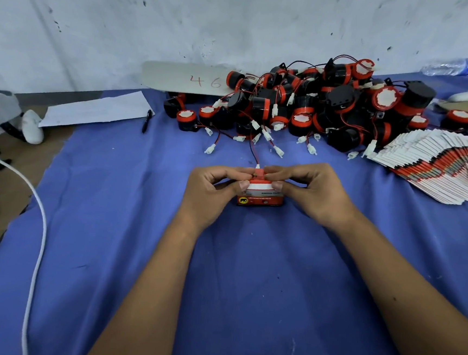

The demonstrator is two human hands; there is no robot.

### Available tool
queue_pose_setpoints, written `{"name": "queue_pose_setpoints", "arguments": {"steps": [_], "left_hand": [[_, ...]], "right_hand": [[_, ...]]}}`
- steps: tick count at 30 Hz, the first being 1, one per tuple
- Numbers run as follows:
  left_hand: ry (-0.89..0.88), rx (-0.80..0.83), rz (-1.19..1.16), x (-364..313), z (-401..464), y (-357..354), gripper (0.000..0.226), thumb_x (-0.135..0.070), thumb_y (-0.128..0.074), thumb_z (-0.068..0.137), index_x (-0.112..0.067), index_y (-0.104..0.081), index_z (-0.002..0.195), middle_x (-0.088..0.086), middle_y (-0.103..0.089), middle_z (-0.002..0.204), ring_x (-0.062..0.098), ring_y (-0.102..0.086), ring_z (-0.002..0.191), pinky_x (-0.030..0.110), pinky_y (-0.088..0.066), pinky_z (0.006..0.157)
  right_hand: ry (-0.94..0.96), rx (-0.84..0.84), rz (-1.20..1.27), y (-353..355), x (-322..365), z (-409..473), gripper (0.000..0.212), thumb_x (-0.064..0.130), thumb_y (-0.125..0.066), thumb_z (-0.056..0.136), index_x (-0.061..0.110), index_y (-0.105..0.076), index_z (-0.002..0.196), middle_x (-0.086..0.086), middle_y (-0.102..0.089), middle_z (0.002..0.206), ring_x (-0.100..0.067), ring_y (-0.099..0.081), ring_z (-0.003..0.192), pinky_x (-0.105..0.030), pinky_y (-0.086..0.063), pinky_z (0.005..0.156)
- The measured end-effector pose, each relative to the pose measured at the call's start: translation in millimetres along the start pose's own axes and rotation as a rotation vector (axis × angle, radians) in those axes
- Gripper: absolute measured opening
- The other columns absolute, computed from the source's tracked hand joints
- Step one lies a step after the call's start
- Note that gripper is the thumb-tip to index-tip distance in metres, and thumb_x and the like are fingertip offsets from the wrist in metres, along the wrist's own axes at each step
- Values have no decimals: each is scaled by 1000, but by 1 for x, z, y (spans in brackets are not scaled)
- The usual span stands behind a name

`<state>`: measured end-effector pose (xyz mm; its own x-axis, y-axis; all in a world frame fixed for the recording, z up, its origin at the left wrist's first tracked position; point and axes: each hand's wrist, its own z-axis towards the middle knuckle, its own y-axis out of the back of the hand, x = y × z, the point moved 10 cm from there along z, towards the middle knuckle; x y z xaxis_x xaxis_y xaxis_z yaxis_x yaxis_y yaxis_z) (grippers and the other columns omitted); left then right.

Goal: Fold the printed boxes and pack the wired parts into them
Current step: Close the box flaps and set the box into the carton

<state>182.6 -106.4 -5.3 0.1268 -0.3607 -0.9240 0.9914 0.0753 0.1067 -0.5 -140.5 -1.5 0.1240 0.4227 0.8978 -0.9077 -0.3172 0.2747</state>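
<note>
A small red and white printed box (261, 196) stands on the blue cloth (143, 226) in the middle of the view. My left hand (212, 188) grips its left side and my right hand (309, 188) grips its right side, thumbs on the white flap and fingertips pinching at its top edge. A red and black wire (253, 150) runs from the box top back toward the heap of black and red wired parts (312, 105). A fanned stack of flat printed boxes (443, 164) lies at the right.
A white sheet (97, 110) with a black pen (147, 120) lies at the back left. A card marked 46 (185, 78) leans on the wall. A plastic bottle (452, 66) lies far right. A white cable (39, 217) curves along the cloth's left edge.
</note>
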Motion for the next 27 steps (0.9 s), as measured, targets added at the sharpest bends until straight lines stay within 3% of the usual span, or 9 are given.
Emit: {"name": "queue_pose_setpoints", "arguments": {"steps": [5,12,18,23,27], "left_hand": [[28,43,28,4,0,0,16,7,-75,88,-8,-80,92,-1,-80,107,14,-74,108,26,-59,86],[-50,80,192,-1,-3,-5,18,10,-84,76,-3,-79,87,1,-77,115,11,-71,114,36,-57,100],[-69,57,304,0,-2,-8,14,7,-84,77,0,-74,84,4,-70,131,13,-63,127,45,-53,105],[-21,26,309,4,-1,-8,15,5,-85,77,-3,-74,82,2,-69,132,14,-63,128,47,-52,107],[20,18,279,8,2,-12,13,5,-85,76,-3,-76,79,-3,-72,126,11,-66,123,38,-53,107]], "right_hand": [[-7,14,-85,0,-2,-3,25,-1,-72,90,20,-81,103,9,-75,117,-1,-65,118,-26,-53,101],[95,-15,-203,-3,9,-10,19,4,-80,85,11,-80,103,3,-72,122,-2,-66,116,-23,-56,94],[219,-64,-351,-6,12,-15,16,3,-77,87,8,-80,102,-5,-70,126,-9,-60,126,-21,-46,108],[161,-64,-267,-3,4,-16,18,0,-76,87,10,-80,101,4,-68,125,5,-59,122,-19,-48,104],[69,-77,-320,4,17,-16,11,0,-79,84,3,-80,94,-8,-74,120,-14,-69,112,-27,-52,100]]}}
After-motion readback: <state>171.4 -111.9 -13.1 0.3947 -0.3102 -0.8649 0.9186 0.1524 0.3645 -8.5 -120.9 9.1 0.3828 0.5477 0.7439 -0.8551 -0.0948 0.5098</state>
